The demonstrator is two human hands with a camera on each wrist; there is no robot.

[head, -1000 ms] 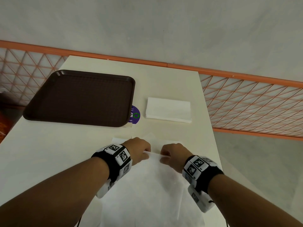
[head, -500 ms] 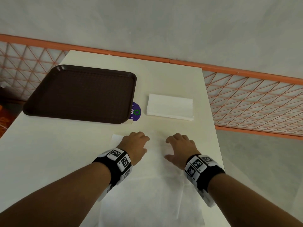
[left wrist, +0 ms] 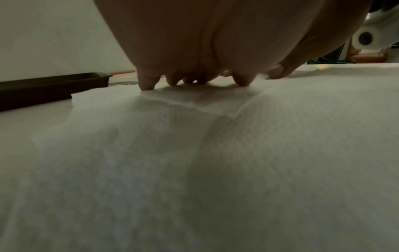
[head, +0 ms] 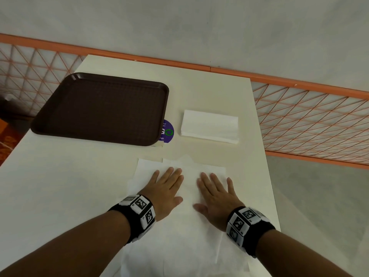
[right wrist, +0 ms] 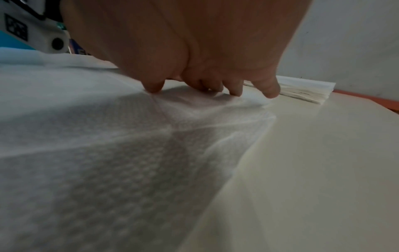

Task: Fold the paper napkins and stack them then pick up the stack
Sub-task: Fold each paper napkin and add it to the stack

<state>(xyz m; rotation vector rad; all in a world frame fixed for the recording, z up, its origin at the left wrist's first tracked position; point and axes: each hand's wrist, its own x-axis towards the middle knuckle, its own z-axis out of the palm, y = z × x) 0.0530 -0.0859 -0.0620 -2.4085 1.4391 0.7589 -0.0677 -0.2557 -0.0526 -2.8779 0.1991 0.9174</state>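
A large white paper napkin (head: 187,232) lies spread on the cream table near its front edge, with layered edges showing at its far side. My left hand (head: 166,188) lies flat on it, fingers straight and pressing down. My right hand (head: 216,191) lies flat beside it in the same way. The wrist views show the left hand's fingertips (left wrist: 149,83) and the right hand's fingertips (right wrist: 154,87) pressed on the napkin (left wrist: 194,153) (right wrist: 97,145). A neat stack of folded white napkins (head: 209,126) (right wrist: 306,90) sits farther back on the right.
A dark brown tray (head: 103,108) (left wrist: 43,85) stands at the back left of the table (head: 60,186). A purple round sticker (head: 167,131) peeks out beside it. An orange lattice fence (head: 311,124) runs behind and to the right of the table.
A second ago both hands pinched a raised fold of the napkin. They carried it away from me, laid it down, and now press flat with straight fingers.
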